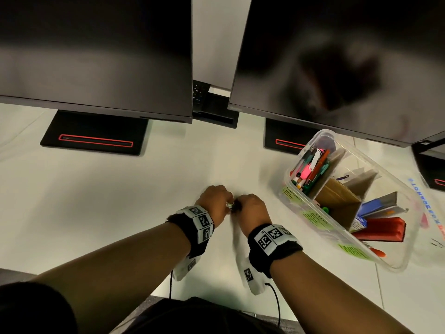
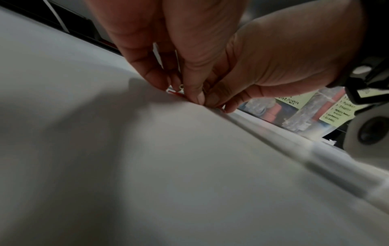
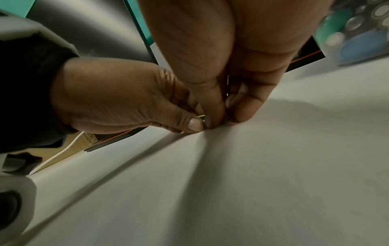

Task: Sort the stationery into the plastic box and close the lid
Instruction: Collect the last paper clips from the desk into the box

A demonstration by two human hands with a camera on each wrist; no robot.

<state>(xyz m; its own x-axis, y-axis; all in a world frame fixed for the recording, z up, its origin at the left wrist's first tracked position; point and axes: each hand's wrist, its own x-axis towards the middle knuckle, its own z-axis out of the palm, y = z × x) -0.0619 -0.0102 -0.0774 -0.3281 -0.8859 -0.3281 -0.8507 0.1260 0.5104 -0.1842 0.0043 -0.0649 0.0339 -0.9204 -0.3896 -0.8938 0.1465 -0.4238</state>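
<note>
Your two hands meet at the centre of the white desk (image 1: pixel 120 201), pinching a small metallic item (image 1: pixel 230 205) between curled fingertips; it is too small to identify, though the left wrist view shows a red-and-white part (image 2: pixel 175 92) against the desktop. Your left hand (image 1: pixel 214 201) grips its left end, your right hand (image 1: pixel 251 208) its right end, thumbs touching. The clear plastic box (image 1: pixel 310 214) sits at your two o'clock, lid off, its compartments holding pens (image 1: pixel 310 167), a cardboard divider (image 1: pixel 337 196) and a red stapler (image 1: pixel 380 229). Two dark monitors (image 1: pixel 96 56) stand at twelve o'clock.
</note>
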